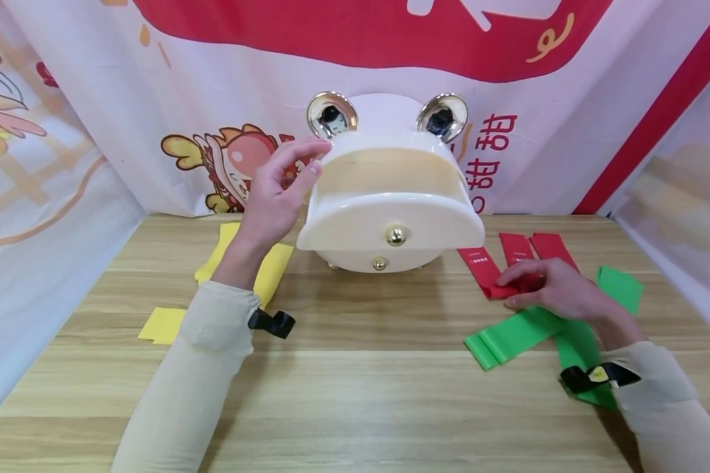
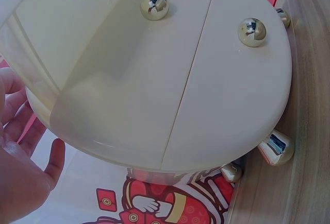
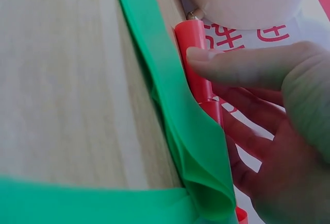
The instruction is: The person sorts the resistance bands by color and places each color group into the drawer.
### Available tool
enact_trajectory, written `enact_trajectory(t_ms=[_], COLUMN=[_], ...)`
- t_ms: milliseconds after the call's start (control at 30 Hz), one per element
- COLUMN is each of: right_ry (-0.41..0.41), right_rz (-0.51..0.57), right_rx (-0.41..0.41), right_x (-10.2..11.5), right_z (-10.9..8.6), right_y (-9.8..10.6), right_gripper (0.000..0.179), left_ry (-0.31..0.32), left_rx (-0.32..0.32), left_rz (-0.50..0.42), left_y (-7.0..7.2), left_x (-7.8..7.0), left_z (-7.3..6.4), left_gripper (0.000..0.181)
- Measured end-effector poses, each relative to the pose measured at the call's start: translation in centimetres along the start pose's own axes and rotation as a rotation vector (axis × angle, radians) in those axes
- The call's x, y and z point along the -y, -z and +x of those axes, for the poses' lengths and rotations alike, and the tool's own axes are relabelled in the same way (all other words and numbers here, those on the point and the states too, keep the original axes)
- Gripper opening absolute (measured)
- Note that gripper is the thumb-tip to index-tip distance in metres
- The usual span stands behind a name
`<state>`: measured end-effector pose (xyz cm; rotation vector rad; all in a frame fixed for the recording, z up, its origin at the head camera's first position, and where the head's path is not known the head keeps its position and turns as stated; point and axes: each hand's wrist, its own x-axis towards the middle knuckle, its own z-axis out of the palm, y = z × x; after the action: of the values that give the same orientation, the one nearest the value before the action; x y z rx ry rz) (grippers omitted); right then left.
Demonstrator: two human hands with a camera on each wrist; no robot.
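A glossy white frog-shaped cabinet [image 1: 390, 223] stands on the table with gold-rimmed eyes and gold knobs. Its upper drawer front juts out, showing a beige interior. My left hand [image 1: 278, 190] is raised at the cabinet's left upper edge with fingers loosely bent; in the left wrist view its fingers [image 2: 20, 126] lie beside the rim, holding nothing. On the right, my right hand [image 1: 559, 289] pinches the folded end of a red resistance band [image 1: 482, 269]. In the right wrist view the thumb [image 3: 242, 67] lies across the red band, with the other fingers on its far side.
Green resistance bands [image 1: 515, 338] lie under and in front of my right hand. More red bands [image 1: 553, 249] are behind it. Yellow bands [image 1: 275, 272] lie around my left forearm. A printed cloth [image 1: 272, 72] hangs behind the cabinet.
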<state>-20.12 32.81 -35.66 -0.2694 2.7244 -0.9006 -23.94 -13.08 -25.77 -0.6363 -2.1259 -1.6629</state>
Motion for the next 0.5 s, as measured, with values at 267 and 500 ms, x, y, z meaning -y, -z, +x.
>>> enact_trajectory(t_ms=[267,500], right_ry=[-0.011,0.044], right_rz=[-0.003,-0.029], right_rx=[-0.022,-0.03], right_x=[0.23,0.25], right_z=[0.16,0.35], right_y=[-0.15,-0.16], right_gripper=[0.057,0.042], left_ry=[0.009,0.019], left_rx=[0.002,0.002], left_rz=[0.008,-0.007], left_y=[0.07,0.02], left_x=[-0.28,-0.53], left_z=[0.01,-0.05], left_gripper=[0.032,0.031])
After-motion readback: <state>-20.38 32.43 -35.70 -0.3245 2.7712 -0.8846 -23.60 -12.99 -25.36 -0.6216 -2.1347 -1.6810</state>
